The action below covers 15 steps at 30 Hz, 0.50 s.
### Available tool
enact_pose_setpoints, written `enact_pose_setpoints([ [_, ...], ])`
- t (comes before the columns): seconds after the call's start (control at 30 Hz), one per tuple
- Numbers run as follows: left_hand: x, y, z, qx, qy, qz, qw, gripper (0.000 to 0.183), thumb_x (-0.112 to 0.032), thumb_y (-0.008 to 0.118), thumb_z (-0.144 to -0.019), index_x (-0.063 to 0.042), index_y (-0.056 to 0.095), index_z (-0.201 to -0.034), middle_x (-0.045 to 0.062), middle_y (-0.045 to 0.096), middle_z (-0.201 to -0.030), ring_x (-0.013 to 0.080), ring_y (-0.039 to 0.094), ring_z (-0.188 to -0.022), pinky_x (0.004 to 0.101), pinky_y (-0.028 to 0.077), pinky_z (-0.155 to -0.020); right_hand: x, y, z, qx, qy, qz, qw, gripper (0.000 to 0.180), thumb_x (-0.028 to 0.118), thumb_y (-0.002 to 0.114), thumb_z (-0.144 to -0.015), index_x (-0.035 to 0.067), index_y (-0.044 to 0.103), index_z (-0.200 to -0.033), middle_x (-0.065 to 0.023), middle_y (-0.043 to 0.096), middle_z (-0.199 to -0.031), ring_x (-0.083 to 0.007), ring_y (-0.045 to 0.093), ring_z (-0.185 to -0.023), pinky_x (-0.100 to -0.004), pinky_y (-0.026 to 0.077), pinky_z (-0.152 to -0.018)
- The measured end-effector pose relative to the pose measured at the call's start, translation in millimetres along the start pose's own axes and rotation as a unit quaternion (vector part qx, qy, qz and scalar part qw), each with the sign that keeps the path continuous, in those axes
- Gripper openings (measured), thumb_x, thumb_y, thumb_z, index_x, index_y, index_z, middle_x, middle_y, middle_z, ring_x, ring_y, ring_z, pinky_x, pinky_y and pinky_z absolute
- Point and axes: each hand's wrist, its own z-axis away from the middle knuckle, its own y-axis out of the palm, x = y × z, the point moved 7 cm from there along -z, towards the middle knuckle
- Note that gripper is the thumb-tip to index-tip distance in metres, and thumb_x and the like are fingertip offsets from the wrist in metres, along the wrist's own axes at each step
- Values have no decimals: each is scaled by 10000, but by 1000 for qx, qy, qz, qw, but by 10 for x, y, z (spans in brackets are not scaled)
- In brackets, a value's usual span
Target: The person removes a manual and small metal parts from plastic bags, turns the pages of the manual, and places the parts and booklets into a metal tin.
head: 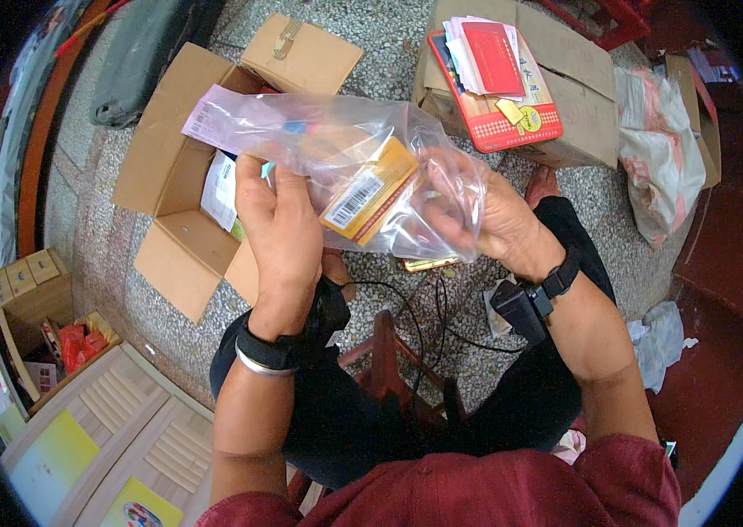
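A clear plastic bag (358, 118) stretches between my two hands, above the floor in front of me. My left hand (279, 217) pinches its left side between thumb and fingers. At the bag's right end my right hand (477, 204) grips the film; some fingers show through the plastic, and whether they are inside or behind it is unclear. An orange-yellow label with a barcode (371, 191) shows on or within the bag. A pink printed slip (220, 122) sticks out at the bag's upper left; its hold is hidden.
An open cardboard box (177, 165) with papers inside stands on the speckled floor at left. On a closed carton (582, 112) lie a red flat case (486, 135) and a red booklet (493, 59). A white woven sack (658, 151) slumps at right. Black cables (440, 316) run between my legs.
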Motion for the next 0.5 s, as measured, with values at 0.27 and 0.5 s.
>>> enact_pose_setpoints([
  [0.27, -45, 44, 30, 30, 32, -103, 994, 112, -71, 421, -984, -19, 494, -1051, 26, 544, -859, 63, 491, -728, 222, 430, -616, -95, -43, -11, -89, 26, 182, 979, 260, 106, 692, -849, 51, 615, -1091, -21, 657, -803, -86, 623, -604, -220, 520, -475],
  [0.5, -154, -401, -182, -126, 9, -32, 991, 126, -164, 479, -975, -42, 506, -970, 14, 533, -768, 80, 479, -546, 223, 394, -444, 109, -220, -20, -163, -50, 290, 942, 214, 119, 697, -849, 17, 632, -1025, 6, 615, -713, -59, 556, -519, -195, 458, -438],
])
